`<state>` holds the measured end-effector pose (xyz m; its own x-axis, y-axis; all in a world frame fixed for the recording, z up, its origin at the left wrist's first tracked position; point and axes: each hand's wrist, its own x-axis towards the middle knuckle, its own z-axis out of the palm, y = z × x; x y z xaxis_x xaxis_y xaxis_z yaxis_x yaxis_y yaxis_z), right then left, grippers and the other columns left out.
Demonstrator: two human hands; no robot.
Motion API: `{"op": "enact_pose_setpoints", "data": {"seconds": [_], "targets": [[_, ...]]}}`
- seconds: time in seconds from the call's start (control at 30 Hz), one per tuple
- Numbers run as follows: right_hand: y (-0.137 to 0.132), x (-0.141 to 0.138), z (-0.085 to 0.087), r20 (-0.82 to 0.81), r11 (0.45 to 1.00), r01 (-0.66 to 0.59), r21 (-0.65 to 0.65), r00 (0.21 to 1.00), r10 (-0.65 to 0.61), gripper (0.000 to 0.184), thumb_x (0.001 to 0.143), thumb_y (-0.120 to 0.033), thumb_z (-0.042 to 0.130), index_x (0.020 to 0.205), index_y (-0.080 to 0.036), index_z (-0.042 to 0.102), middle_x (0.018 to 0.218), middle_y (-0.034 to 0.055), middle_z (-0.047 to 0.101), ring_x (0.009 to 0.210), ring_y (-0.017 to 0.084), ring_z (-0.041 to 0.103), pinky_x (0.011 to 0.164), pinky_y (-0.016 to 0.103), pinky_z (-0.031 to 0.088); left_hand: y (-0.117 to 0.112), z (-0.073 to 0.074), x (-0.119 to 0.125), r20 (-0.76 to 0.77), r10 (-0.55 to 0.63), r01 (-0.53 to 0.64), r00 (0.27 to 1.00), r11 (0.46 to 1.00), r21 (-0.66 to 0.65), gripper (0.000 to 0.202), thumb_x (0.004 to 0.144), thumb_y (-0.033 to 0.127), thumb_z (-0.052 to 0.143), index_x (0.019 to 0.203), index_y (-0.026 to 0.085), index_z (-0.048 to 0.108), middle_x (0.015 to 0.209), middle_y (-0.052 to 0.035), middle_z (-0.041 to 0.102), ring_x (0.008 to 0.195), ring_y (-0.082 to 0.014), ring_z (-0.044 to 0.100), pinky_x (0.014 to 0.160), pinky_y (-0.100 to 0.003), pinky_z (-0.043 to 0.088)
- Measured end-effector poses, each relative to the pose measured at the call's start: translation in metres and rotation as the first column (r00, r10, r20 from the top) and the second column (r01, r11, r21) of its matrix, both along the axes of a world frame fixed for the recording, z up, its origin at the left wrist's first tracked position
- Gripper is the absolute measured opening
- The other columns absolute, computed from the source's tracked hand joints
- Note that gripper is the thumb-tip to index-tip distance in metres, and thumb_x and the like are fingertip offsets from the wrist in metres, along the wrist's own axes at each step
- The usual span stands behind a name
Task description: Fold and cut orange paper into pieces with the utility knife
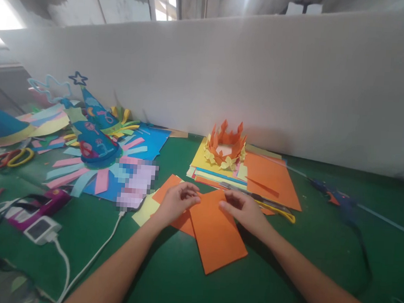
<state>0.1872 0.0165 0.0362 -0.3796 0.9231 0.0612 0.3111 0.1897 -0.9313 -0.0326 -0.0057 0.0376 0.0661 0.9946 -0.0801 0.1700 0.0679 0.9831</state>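
At the near middle of the table [179,279], an orange sheet [216,238] lies flat and a little askew, its far edge under both hands. From my seat I read the left hand [177,201] as closed on the sheet's far left corner, fingers curled down and thumb tucked, as if pinching it. The right hand [243,210] sits at the far right corner with fingers bent. I cannot tell whether it grips the edge or only presses on it. Holding both far corners this way would keep the sheet square and stop it sliding, I think, since it rests on other loose paper: a second orange piece [170,188] and a pale yellow one [143,213] show from under its left side.

Just behind the hands a stack [207,172] of coloured paper carries an orange crown [225,147], set back out of the way. A knife [277,208] with a yellow handle lies at the stack's near edge, close by the right hand, and a blue glue gun [337,198] lies farther right. Off to the left are blue hats [94,137], scissors [11,156] and a charger [42,229], well apart from the sheet.
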Motion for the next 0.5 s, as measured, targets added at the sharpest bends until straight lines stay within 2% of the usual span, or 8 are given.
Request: {"op": "enact_pose_setpoints", "data": {"seconds": [0.1,0.17,0.27,0.4,0.5], "targets": [[-0.004,-0.002,-0.003,0.083,0.972,0.091,0.219,0.990,-0.112,0.013,0.078,-0.031,0.061,0.085,-0.020,0.062,0.079,0.0027,0.064,0.074,0.019,0.060,0.067,0.031,0.049,-0.001,0.000,0.004,0.028,-0.016,0.017,0.999,0.999,-0.030,0.032,0.069,0.031,0.070,0.094,0.016,0.058,0.077,-0.0031,0.065,0.069,-0.0133,0.061,0.052,-0.019,0.043],[-0.008,-0.004,-0.003,0.108,0.922,0.095,0.375,0.984,-0.145,0.006,0.081,-0.024,0.057,0.083,-0.021,0.062,0.078,0.0027,0.062,0.071,0.018,0.058,0.065,0.030,0.047,-0.003,0.002,0.006,0.037,0.006,-0.004,0.999,0.998,-0.070,0.038,0.069,0.034,0.071,0.100,0.017,0.056,0.081,-0.0027,0.064,0.070,-0.0140,0.061,0.049,-0.019,0.043],[-0.013,-0.004,0.000,0.097,0.831,0.076,0.551,0.983,-0.155,0.012,0.085,-0.015,0.050,0.087,-0.022,0.060,0.080,0.0033,0.062,0.071,0.017,0.058,0.065,0.030,0.047,-0.006,0.004,0.007,0.042,0.037,-0.031,0.998,0.991,-0.128,0.046,0.069,0.039,0.071,0.107,0.020,0.054,0.073,0.0020,0.055,0.063,-0.0117,0.057,0.045,-0.017,0.040],[-0.016,-0.001,0.002,0.174,0.667,-0.056,0.743,0.978,-0.112,0.021,0.085,-0.009,0.048,0.096,-0.023,0.060,0.086,0.0050,0.064,0.082,0.019,0.059,0.074,0.033,0.048,-0.008,0.004,0.009,0.160,0.061,-0.036,0.985,0.987,-0.155,0.047,0.068,0.036,0.073,0.108,0.019,0.055,0.061,0.0069,0.047,0.061,-0.0089,0.053,0.058,-0.019,0.045],[-0.017,0.000,0.001,0.268,0.576,-0.190,0.795,0.962,-0.052,0.023,0.086,-0.008,0.048,0.099,-0.021,0.060,0.090,0.0065,0.063,0.082,0.018,0.058,0.073,0.032,0.048,-0.006,0.002,0.010,0.229,0.104,-0.068,0.968,0.984,-0.162,0.049,0.068,0.039,0.072,0.108,0.018,0.053,0.060,0.0074,0.048,0.059,-0.0086,0.052,0.063,-0.021,0.046]]}}
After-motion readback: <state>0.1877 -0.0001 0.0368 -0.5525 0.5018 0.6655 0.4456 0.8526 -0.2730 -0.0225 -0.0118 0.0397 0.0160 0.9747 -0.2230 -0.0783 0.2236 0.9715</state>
